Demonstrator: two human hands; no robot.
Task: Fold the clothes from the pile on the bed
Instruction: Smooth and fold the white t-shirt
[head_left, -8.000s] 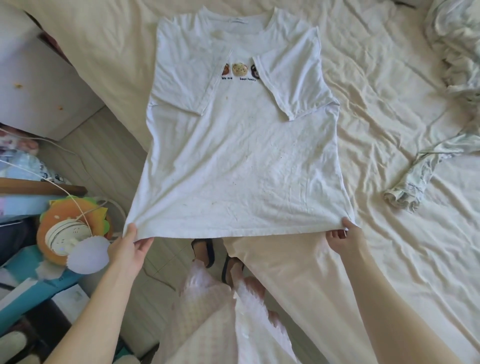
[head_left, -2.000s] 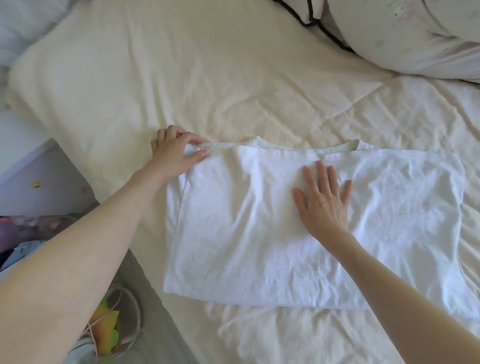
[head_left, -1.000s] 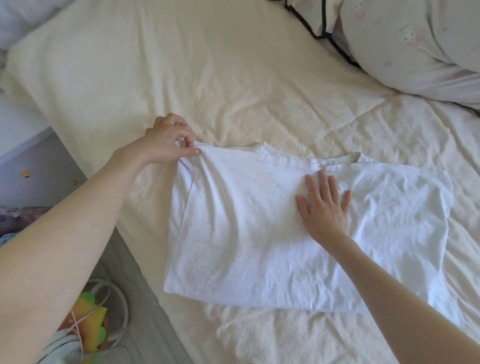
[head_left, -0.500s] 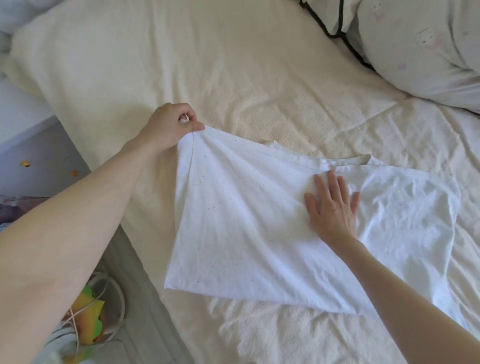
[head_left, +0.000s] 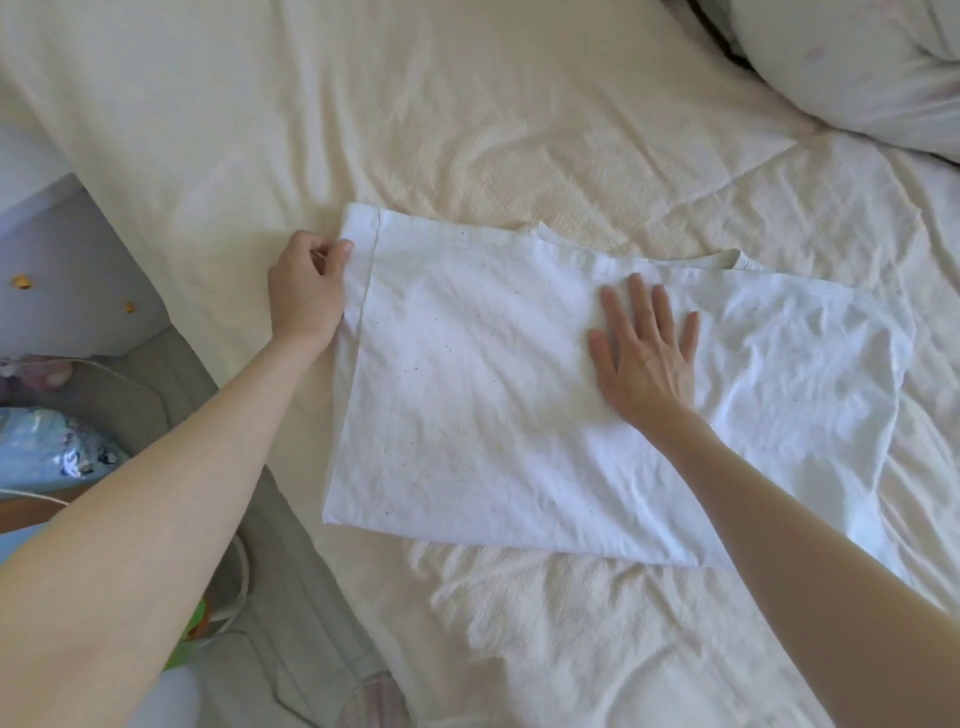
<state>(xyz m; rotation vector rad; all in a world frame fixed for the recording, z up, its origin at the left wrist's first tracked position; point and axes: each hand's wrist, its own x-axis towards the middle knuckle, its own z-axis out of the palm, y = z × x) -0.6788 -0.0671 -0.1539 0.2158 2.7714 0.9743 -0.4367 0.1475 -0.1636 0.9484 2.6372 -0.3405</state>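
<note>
A white t-shirt (head_left: 483, 395) lies folded in half on the cream bed sheet (head_left: 415, 119), its hem along the left side and its collar showing at the far edge. My left hand (head_left: 306, 291) pinches the shirt's left hemmed edge near the far corner, fingers curled on the fabric. My right hand (head_left: 644, 353) rests flat on the middle of the shirt, fingers spread, pressing it down. The shirt's right part runs under my right forearm.
A pale pillow or duvet (head_left: 857, 67) sits at the far right of the bed. The bed's left edge drops to a grey floor (head_left: 171, 410) with a white cabinet (head_left: 62, 280), cables and a blue-patterned item (head_left: 57, 452).
My left hand had lifted the shirt's far left corner; now the corner lies flat on the bed and the hand has slid down along the left edge. The right hand stayed pressing.
</note>
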